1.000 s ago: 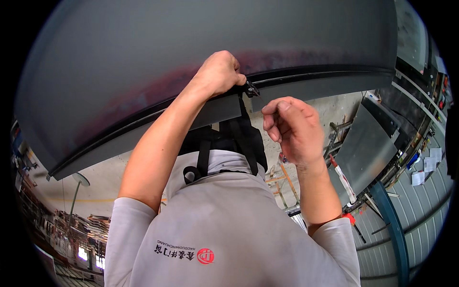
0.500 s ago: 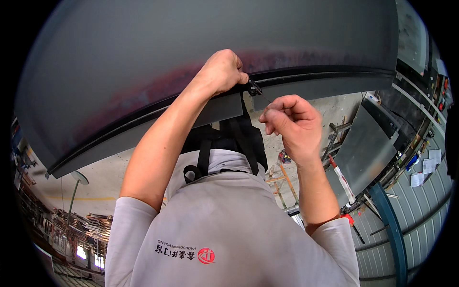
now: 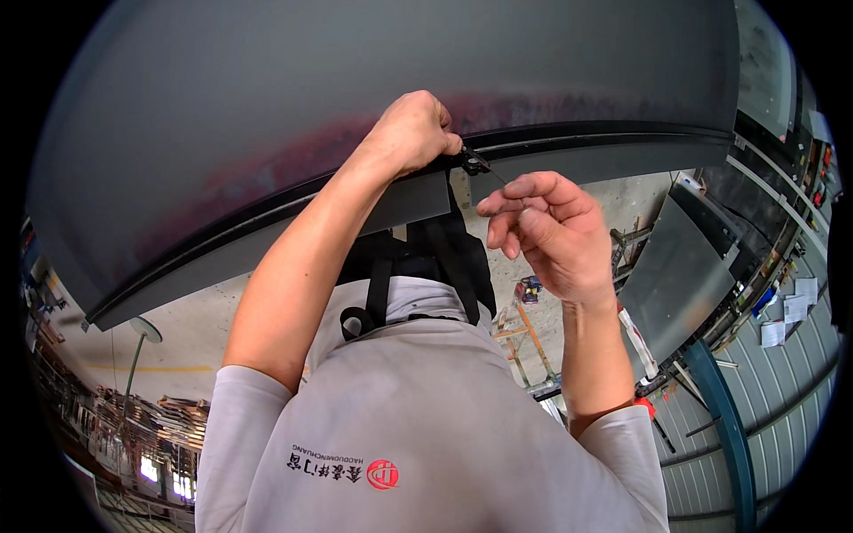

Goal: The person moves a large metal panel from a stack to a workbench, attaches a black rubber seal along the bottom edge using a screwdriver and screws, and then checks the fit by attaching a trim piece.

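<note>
Compared with half a second ago, the right hand (image 3: 555, 229) has loosened — its thumb now stands apart from the forefinger, the fingers half-curled with nothing gripped. A thin rod (image 3: 495, 175) reaches from the black fitting (image 3: 474, 162) to that forefinger's tip. The left hand (image 3: 413, 133) stays folded at the dark panel's (image 3: 533, 53) edge, thumb beside the fitting — I cannot tell what it grips. The fitting lies between both hands, nearer the left
</note>
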`<state>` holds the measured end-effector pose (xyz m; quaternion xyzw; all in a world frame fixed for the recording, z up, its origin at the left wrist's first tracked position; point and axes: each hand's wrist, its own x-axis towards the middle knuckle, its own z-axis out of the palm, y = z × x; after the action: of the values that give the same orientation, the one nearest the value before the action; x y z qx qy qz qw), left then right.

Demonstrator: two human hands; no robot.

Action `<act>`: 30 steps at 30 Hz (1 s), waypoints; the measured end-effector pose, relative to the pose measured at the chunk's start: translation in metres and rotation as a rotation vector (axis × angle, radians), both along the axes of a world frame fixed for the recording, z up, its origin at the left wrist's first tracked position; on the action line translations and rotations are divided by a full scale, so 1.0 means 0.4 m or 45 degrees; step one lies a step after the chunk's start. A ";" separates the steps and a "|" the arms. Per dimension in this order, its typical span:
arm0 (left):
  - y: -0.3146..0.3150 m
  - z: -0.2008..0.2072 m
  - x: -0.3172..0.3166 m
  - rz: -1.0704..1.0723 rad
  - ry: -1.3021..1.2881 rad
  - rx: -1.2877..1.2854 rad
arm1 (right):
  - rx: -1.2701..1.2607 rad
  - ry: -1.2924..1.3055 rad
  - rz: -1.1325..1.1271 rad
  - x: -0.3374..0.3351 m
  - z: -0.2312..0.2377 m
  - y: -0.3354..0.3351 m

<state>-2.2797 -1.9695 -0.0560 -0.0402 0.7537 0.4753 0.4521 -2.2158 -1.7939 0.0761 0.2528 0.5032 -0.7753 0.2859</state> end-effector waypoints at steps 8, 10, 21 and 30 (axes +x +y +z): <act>-0.002 0.007 0.009 0.048 -0.005 0.020 | 0.438 0.095 0.147 0.004 -0.005 -0.018; -0.001 0.010 0.010 0.070 -0.001 0.034 | 0.400 -0.013 0.086 0.002 -0.004 -0.014; 0.003 0.010 0.012 0.026 0.017 0.012 | 0.004 0.053 0.038 0.016 -0.009 0.009; 0.006 0.001 0.031 -0.025 0.207 -0.020 | 0.443 0.160 0.045 0.009 -0.005 -0.040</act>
<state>-2.2672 -1.9670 -0.0555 0.0025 0.7920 0.4667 0.3936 -2.2124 -1.8098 0.0740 0.2407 0.6510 -0.6857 0.2193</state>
